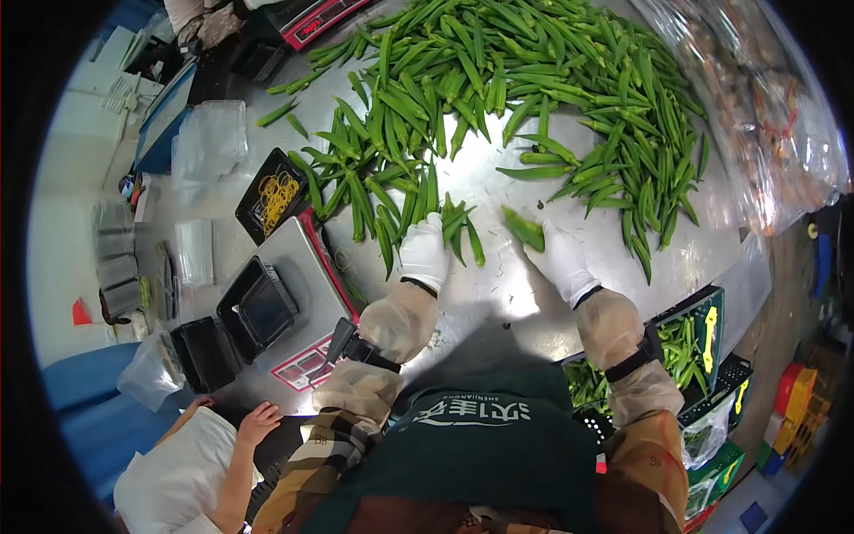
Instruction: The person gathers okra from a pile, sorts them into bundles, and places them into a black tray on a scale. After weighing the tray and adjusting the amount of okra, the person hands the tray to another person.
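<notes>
My right hand (565, 256), in a white glove, is closed on one end of a single green okra pod (523, 229), held just above the metal table (485, 294). To its left, my gloved left hand (425, 253) has its fingers closed around a few okra pods (455, 221) at the near edge of the heap. Some of those pods stick out to the right of the fingers, and the fingertips are partly hidden among them. Beyond both hands spreads a large heap of okra (534, 71), curving down the right side.
Left of the heap, a black tray (272, 194) holds yellow rubber bands. Black plastic trays (256, 307) sit on a red-edged scale at the left. Crates (712, 338) with okra stand at lower right. A clear bag (774, 116) lies at upper right. Another person's hand (260, 422) is at lower left.
</notes>
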Available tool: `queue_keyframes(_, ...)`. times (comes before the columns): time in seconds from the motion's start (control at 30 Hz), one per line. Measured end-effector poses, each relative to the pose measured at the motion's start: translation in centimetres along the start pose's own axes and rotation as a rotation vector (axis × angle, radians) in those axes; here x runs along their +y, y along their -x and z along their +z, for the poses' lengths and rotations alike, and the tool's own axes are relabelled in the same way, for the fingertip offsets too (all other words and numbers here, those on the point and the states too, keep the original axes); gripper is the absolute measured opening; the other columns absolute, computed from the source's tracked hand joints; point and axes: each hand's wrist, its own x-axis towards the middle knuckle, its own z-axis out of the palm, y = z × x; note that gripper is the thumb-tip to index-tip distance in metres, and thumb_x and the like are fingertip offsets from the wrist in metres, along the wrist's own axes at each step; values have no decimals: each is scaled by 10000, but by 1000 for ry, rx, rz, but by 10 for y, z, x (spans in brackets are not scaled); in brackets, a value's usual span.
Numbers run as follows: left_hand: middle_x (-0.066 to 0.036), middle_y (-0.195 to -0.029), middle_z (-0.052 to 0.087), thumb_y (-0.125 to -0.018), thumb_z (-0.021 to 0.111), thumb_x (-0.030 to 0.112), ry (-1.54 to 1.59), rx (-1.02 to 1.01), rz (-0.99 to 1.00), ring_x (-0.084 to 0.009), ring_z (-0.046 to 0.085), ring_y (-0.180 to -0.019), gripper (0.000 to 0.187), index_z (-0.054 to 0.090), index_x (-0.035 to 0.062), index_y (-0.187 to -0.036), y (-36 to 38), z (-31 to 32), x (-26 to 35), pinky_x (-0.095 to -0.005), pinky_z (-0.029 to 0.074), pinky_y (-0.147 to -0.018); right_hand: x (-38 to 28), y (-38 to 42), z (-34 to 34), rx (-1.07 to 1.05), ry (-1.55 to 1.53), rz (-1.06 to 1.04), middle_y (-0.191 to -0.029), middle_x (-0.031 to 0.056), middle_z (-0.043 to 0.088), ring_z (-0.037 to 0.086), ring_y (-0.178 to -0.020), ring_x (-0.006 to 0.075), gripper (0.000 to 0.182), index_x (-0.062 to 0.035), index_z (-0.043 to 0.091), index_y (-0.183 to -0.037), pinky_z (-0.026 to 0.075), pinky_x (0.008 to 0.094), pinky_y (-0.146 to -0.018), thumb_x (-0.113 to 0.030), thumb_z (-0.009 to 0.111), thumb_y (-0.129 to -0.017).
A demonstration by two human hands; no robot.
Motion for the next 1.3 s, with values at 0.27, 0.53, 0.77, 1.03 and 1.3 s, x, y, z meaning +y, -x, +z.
queue_keyframes(0.27,-198,-893,712,-713,754,216,549,12,-322,-364,693,-841,481,576,37,-1122,-10,-64,-2,-421,555,-784,-45,-29,78,70,158,-9,-883,199,687,674,-845,367,410,-64,608,-1120,526,473,-759,-290,724,-799)
queue_keyframes(0.53,-86,-1031,692,-742,752,-44,1297,131,-428,-162,663,-884,454,585,-34,-1163,-8,-63,-18,-293,537,-799,-15,-38,21,-51,290,69,-910,200,704,684,-859,356,495,-52,662,-1062,539,435,-772,-368,764,-695)
queue_keyframes(0.77,-98,-1075,637,-845,674,70,2425,-267,-333,-213,647,-914,468,511,37,-1283,-17,-103,-41,-375,543,-792,10,-106,-66,300,35,153,-994,179,717,686,-930,340,548,-66,663,-1142,534,392,-841,-205,805,-631)
queue_keyframes(1.03,-202,-1441,461,-830,634,135,2382,-388,-250,-391,483,-1307,761,291,113,-1509,-11,-129,-18,-626,405,-1056,-3,-144,-73,219,368,119,-1004,180,701,666,-954,356,563,-92,620,-1133,536,441,-844,-263,815,-633)
queue_keyframes(1.3,-181,-1520,374,-916,351,736,2534,-488,-352,-349,383,-1388,885,275,105,-1531,0,-111,-11,-583,309,-1122,-100,-43,-34,-476,-1028,12,-1199,104,652,635,-1086,210,451,-33,542,-1322,519,352,-928,-81,685,-896)
